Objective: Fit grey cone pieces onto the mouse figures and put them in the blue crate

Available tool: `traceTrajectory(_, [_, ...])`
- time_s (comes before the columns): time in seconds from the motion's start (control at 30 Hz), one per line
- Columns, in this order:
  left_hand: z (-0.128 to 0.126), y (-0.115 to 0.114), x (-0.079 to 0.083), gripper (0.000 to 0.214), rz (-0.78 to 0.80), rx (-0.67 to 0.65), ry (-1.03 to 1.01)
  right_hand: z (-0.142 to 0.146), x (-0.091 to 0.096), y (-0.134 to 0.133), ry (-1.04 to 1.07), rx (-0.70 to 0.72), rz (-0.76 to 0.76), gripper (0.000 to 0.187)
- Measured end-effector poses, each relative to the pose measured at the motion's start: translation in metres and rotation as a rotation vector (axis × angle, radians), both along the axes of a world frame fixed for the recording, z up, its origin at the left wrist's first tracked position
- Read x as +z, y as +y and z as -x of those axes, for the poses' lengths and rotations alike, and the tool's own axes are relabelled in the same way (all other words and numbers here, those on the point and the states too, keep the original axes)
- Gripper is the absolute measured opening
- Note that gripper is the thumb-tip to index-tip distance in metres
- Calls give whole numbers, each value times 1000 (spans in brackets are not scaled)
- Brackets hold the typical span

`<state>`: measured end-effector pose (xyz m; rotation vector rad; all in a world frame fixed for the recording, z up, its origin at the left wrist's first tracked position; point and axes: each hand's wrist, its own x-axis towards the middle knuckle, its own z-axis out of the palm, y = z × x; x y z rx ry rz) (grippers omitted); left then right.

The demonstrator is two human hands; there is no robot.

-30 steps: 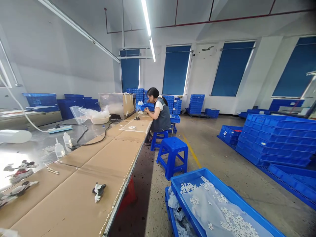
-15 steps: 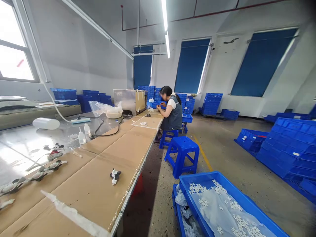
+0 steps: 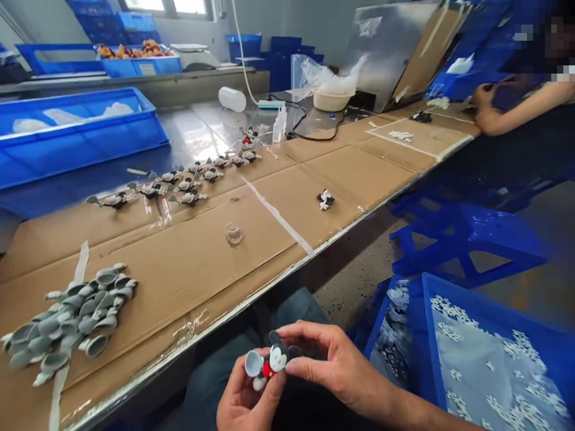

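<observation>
"Our left hand (image 3: 249, 392), seen from the head view, has its fingers curled around the mouse figurine (image 3: 277, 357)!"
"And our right hand (image 3: 330, 359)?"
"Gripping it too, thumb and fingers at the black-eared head! We have the figurine above our lap, apart from the table edge, its red middle by the left thumb, a grey cup (image 3: 253, 363) at its side. Whether that cup is joined on, we can't tell."
"What have we got on the cardboard (image 3: 179, 251)?"
"Heap of grey pieces (image 3: 81, 317) over at the left, a small clear ring (image 3: 233, 233) near the middle, one black-and-white piece (image 3: 325, 199) lying farther right, rows of black-and-grey pieces (image 3: 188, 196) behind!"
"And beside us on the right?"
"Blue tray (image 3: 430, 347), small white pieces (image 3: 512, 410) scattered across it!"
</observation>
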<state>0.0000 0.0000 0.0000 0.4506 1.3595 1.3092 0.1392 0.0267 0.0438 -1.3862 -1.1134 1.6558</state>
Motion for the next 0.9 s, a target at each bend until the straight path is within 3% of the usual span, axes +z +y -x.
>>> traceTrajectory(0.17, [5, -2, -5, 40, -6, -98, -86, -2, -3, -4, -72, 18, -30, 29])
traceTrajectory(0.47, [2, -1, 7, 43, 75, -104, -106, -6, -8, -5, -111, 27, -4, 38])
traceTrajectory(0.7, [5, -2, 6, 34, -12, -205, -183, -9, -15, -7, -216, 26, 22, 52])
traceTrajectory(0.9, [9, -1, 5, 43, -34, -172, -269, -15, -33, -2, -362, 42, -16, 57])
